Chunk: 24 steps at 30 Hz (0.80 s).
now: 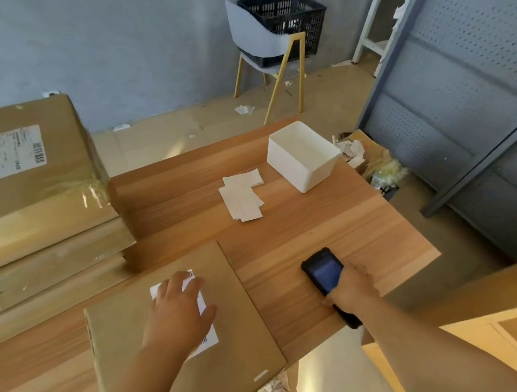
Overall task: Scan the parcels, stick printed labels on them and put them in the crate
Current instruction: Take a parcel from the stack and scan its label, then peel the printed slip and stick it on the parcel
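A flat brown cardboard parcel (234,324) lies on the wooden table (337,228) in front of me. My left hand (175,308) presses flat, fingers spread, on a white label (211,335) stuck to its top. To the right, my right hand (350,290) grips a black handheld scanner (324,272) that rests on the table with its screen facing up. A loose pile of white printed labels (242,194) lies farther back on the table. A dark plastic crate (288,24) sits on a grey chair (259,47) by the far wall.
Several large taped cardboard boxes (21,200) are stacked at the table's left. A white open bin (302,155) stands at the table's far right corner. A grey perforated shelf unit (467,96) fills the right side, with paper rubbish (364,159) at its foot. A light wooden cabinet (500,345) stands near right.
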Available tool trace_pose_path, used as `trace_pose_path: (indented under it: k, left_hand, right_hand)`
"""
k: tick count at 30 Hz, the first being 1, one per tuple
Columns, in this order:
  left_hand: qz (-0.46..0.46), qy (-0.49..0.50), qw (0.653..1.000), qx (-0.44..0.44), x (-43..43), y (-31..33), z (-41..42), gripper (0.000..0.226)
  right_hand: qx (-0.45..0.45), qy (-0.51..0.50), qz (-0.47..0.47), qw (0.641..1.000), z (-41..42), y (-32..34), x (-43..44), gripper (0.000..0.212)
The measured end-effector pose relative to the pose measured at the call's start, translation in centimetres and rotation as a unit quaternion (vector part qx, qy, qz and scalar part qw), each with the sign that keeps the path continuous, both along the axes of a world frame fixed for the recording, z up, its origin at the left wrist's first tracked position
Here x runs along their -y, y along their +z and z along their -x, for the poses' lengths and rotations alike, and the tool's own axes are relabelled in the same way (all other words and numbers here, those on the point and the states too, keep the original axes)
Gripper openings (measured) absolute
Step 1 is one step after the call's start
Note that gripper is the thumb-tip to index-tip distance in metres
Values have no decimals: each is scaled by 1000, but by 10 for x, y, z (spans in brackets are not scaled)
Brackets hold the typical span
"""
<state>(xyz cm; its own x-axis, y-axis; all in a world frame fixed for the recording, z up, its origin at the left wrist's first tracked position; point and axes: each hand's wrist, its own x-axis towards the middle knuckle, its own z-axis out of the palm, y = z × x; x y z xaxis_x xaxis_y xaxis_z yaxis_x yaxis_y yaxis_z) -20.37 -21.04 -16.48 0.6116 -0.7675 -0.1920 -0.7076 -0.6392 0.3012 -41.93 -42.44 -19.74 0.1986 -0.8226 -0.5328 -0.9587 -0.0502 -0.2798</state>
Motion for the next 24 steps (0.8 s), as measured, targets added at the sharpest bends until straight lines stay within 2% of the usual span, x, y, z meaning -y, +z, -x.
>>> trace_pose_path:
  k: [9,11,14,18,22,24]
  left_hand:
    - [3,26,998,55,22,-15,-14,46]
    - [18,30,996,85,21,-18,-15,40]
    - [12,34,995,94,21,-18,-15,48]
    - [29,55,994,85,21,-17,-14,46]
    - [39,73,993,89,24,-15,-11,42]
    - [40,78,992,87,26,-14,-11,41]
  right_hand:
    - [-58,110,5,992,-29,-5,42,100]
    - [-52,145,51,987,-45,0,51,86]
    - [-13,209,106,972,-76,4,65,58]
    - [87,197,25,976,-126,1,78,51]
    - [83,149,-68,983,-170,-14,88,59]
    - [74,130,-77,986,-185,-21,91,52]
